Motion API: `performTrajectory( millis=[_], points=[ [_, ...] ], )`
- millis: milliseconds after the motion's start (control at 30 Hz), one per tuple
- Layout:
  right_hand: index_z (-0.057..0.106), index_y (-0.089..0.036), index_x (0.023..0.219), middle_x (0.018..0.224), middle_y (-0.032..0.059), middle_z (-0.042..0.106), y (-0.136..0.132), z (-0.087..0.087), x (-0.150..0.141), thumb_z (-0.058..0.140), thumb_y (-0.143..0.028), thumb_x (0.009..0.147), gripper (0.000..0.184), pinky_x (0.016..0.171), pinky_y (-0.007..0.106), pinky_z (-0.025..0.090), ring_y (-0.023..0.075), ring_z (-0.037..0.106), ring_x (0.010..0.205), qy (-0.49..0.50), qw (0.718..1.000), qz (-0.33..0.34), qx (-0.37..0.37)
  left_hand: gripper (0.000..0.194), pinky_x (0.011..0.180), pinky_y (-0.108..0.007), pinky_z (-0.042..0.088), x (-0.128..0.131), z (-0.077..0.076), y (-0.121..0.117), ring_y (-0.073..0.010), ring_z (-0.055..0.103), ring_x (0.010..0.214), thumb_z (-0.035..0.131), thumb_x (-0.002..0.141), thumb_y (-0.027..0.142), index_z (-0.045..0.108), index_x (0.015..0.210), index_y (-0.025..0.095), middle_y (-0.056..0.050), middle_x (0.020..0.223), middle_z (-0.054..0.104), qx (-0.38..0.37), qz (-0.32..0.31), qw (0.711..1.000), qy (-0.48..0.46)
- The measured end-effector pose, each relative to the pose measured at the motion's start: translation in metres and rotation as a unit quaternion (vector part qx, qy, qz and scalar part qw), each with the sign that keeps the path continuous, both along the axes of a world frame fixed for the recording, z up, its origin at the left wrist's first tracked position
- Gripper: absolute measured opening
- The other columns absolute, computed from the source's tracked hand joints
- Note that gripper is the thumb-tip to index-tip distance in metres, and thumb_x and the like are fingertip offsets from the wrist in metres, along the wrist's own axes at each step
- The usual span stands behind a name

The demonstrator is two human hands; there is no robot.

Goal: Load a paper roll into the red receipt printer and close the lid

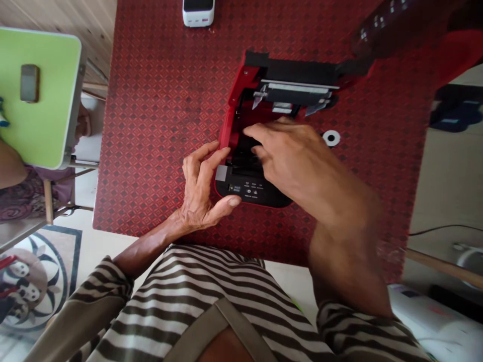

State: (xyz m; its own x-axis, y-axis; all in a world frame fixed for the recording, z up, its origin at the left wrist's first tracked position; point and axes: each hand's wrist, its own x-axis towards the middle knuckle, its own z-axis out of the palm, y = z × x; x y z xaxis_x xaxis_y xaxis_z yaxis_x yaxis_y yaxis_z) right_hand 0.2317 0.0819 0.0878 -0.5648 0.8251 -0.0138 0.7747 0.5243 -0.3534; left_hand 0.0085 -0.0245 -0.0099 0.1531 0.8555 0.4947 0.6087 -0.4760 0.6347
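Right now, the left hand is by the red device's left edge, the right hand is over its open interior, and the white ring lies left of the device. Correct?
No: the head view shows the white ring right of the red device, not left. The left hand is by the device's left edge and the right hand over its open interior, as you say.
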Motion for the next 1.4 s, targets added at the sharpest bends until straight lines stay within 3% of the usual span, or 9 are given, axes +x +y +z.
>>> performTrajectory(
  millis=[100,200,333,500,733,900,1033,1200,1400],
  points=[
    [0.088,-0.024,0.137,0.137,0.0109,0.097,-0.008,0.013,0.02,0.046,-0.004,0.118,0.051,0.116,0.048,0.071,0.0311,0.091,0.124,0.083,0.995,0.059,-0.023,0.099,0.143,-0.06,0.054,-0.001,0.0,0.0,-0.041,0.063,0.169,0.039,0.127,0.099,0.045,0.198,0.03,-0.021,0.187,0.063,-0.006,0.0,1.0,0.014],
    [0.089,-0.026,0.152,0.147,0.0081,0.097,-0.018,0.017,0.037,0.056,-0.021,0.127,0.042,0.117,0.051,0.075,0.0323,0.094,0.129,0.165,0.983,0.084,-0.023,0.098,0.143,-0.06,0.055,-0.003,0.0,0.0,-0.0405,0.063,0.168,0.043,0.127,0.098,0.045,0.198,0.03,-0.021,0.187,0.062,-0.007,-0.002,1.0,0.016],
    [0.094,-0.03,0.14,0.131,0.0042,0.099,-0.031,0.011,0.042,0.069,-0.019,0.125,0.03,0.111,0.049,0.077,0.0315,0.094,0.123,0.204,0.976,0.071,0.029,0.094,0.142,-0.059,0.056,-0.002,0.002,0.002,-0.0397,0.064,0.165,0.046,0.129,0.094,0.053,0.194,0.027,-0.022,0.183,0.065,0.013,0.007,1.0,0.017],
    [0.096,-0.032,0.124,0.118,0.0048,0.097,-0.043,0.009,0.037,0.073,-0.014,0.125,0.03,0.101,0.049,0.076,0.0295,0.091,0.111,0.192,0.977,0.046,0.081,0.083,0.142,-0.057,0.053,0.005,0.014,0.004,-0.0408,0.068,0.162,0.058,0.129,0.085,0.063,0.188,0.028,-0.02,0.179,0.071,0.089,0.036,0.994,0.046],
    [0.088,-0.025,0.123,0.116,0.007,0.095,-0.066,-0.003,0.038,0.082,-0.003,0.117,0.024,0.104,0.047,0.074,0.0284,0.088,0.11,0.19,0.962,0.015,0.196,0.044,0.137,-0.055,0.056,0.02,0.032,0.0,-0.0374,0.075,0.155,0.067,0.131,0.06,0.081,0.159,0.029,-0.013,0.156,0.09,0.133,0.048,0.986,0.09],
    [0.086,-0.021,0.123,0.12,0.0099,0.097,-0.073,-0.007,0.039,0.089,-0.003,0.113,0.021,0.094,0.047,0.071,0.03,0.09,0.111,0.147,0.953,0.06,0.26,0.044,0.134,-0.053,0.055,0.011,0.037,-0.001,-0.0358,0.079,0.15,0.069,0.129,0.071,0.083,0.153,0.037,-0.007,0.151,0.094,0.161,0.045,0.977,0.132],
    [0.087,-0.021,0.115,0.115,0.0094,0.097,-0.077,-0.006,0.038,0.089,-0.01,0.116,0.011,0.085,0.045,0.066,0.0279,0.089,0.106,0.124,0.944,0.071,0.297,0.044,0.132,-0.05,0.056,0.002,0.042,0.001,-0.0338,0.08,0.147,0.067,0.131,0.073,0.086,0.143,0.035,-0.006,0.151,0.094,0.19,0.042,0.969,0.155],
    [0.089,-0.025,0.112,0.116,0.0098,0.098,-0.083,-0.003,0.038,0.09,-0.01,0.113,0.015,0.086,0.046,0.068,0.0294,0.09,0.108,0.115,0.953,0.056,0.276,0.049,0.13,-0.058,0.058,-0.001,0.038,0.001,-0.0378,0.082,0.145,0.069,0.127,0.081,0.085,0.146,0.039,-0.005,0.147,0.096,0.197,0.045,0.966,0.163],
    [0.091,-0.032,0.129,0.131,0.0075,0.101,-0.091,-0.008,0.048,0.09,-0.014,0.114,0.023,0.092,0.052,0.077,0.0354,0.096,0.119,0.115,0.964,0.064,0.231,0.052,0.136,-0.066,0.05,-0.006,0.029,-0.003,-0.0439,0.077,0.157,0.081,0.121,0.082,0.084,0.16,0.047,-0.005,0.151,0.095,0.182,0.015,0.975,0.129]
  ],
)
